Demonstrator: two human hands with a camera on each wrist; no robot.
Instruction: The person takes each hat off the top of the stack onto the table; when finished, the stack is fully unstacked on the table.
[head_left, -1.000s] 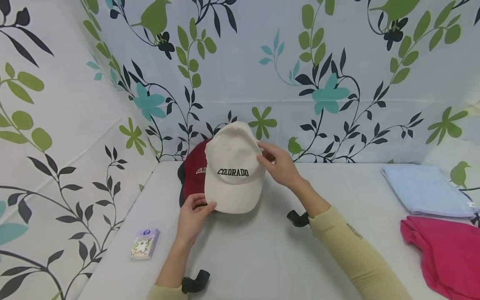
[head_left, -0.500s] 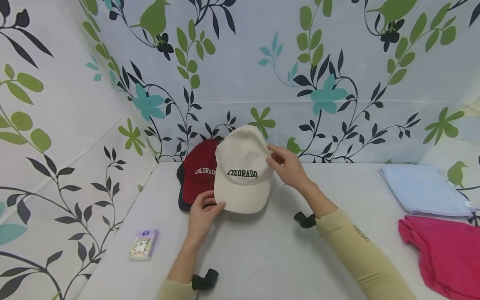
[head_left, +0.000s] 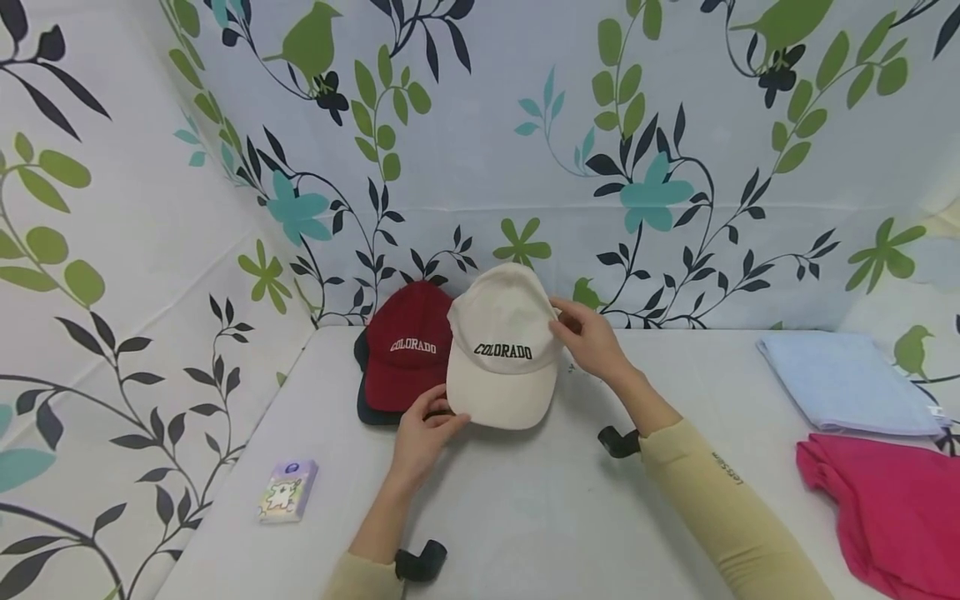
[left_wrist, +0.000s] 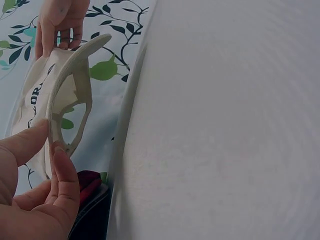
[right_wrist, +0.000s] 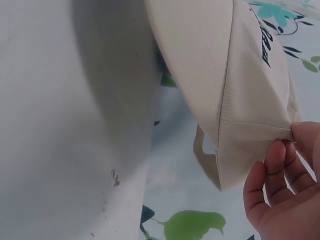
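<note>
A cream baseball cap (head_left: 504,333) lettered COLORADO is held between both hands, its brim toward the front. My left hand (head_left: 426,433) pinches the brim's left edge; the left wrist view shows the thumb on top of the brim (left_wrist: 61,95) and fingers beneath. On the cap's other side, my right hand (head_left: 592,337) pinches the fabric of the crown (right_wrist: 255,130) between thumb and fingers. Left of it a dark red cap (head_left: 405,350), also marked COLORADO, lies over a dark cap (head_left: 372,412) that shows only along its edge.
A small purple box (head_left: 288,492) with a cartoon figure lies at the front left. Folded light blue cloth (head_left: 851,383) and bright pink cloth (head_left: 892,500) lie at the right. A leaf-printed sheet (head_left: 480,150) hangs behind the white table (head_left: 540,517).
Both hands have moved the cream cap to the right and slightly toward the front. More of the dark red cap shows, with its whole lettering now visible.
</note>
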